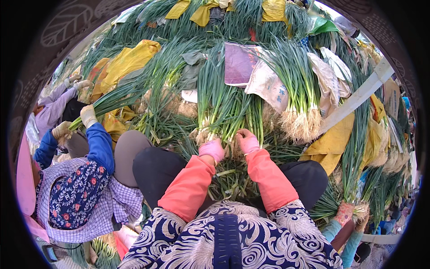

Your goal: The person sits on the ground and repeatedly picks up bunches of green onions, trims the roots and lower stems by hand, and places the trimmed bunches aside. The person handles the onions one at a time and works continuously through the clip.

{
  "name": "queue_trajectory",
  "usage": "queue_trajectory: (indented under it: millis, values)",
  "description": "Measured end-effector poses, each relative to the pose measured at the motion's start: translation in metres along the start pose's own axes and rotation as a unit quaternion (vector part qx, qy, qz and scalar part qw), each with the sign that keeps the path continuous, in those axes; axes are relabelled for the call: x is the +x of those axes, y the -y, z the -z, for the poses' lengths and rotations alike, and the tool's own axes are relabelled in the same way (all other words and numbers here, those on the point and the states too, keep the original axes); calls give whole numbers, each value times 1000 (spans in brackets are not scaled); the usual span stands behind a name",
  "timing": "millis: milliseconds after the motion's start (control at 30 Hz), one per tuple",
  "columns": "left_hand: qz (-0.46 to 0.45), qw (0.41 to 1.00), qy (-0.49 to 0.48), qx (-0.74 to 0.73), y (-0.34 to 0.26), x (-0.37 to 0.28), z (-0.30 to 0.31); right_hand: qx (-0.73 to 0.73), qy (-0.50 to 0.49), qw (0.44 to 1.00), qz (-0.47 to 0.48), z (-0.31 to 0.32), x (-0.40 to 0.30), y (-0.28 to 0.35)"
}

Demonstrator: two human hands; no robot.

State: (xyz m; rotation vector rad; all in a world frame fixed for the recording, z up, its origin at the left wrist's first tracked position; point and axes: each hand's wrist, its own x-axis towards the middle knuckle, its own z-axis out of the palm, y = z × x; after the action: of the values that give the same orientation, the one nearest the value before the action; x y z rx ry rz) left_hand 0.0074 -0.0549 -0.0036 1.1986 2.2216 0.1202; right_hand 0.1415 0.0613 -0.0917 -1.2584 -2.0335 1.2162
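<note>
Before me a loose bunch of green onions [231, 124] lies with its leaves pointing away and its pale roots towards me. My left hand [212, 150], in a pink glove, is curled around the root end of some stalks. To its right, my right hand [247, 141] pinches stalks at the lower white part; its glove is pink too, with bare-looking fingertips. The undersides of both hands are hidden. Cut leaves and trimmings [231, 181] cover the ground between my knees. A thicker bundle of green onions [300, 97] with bushy roots rests to the right.
At my left a co-worker's gloved hands [75, 124] hold another onion bunch. A further person's hands [351, 213] grip roots at lower right. A pale strap or bar [359, 94] slants across the right side. Yellow sacks [131, 64] and a purple sack [240, 64] lie over onion heaps.
</note>
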Motion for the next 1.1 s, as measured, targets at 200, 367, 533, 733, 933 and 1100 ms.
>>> queue_trajectory:
  millis: [200,367,533,733,933,1100]
  values:
    - [39,997,67,-14,7,13,-28,19,129,987,-92,-19,-11,10]
    - [-37,989,-18,-144,3,-7,-25,-144,173,974,-24,20,-18,58]
    - [-49,967,-61,-243,-4,-17,-21,-279,172,941,86,55,-48,92]
    - [-3,980,-61,-188,9,-12,-11,-79,448,889,-58,86,-122,136]
    - [-51,996,41,-64,-4,-17,0,-319,348,881,-28,96,-116,112]
    - [87,959,-251,-95,28,39,16,-227,260,939,2,81,-95,97]
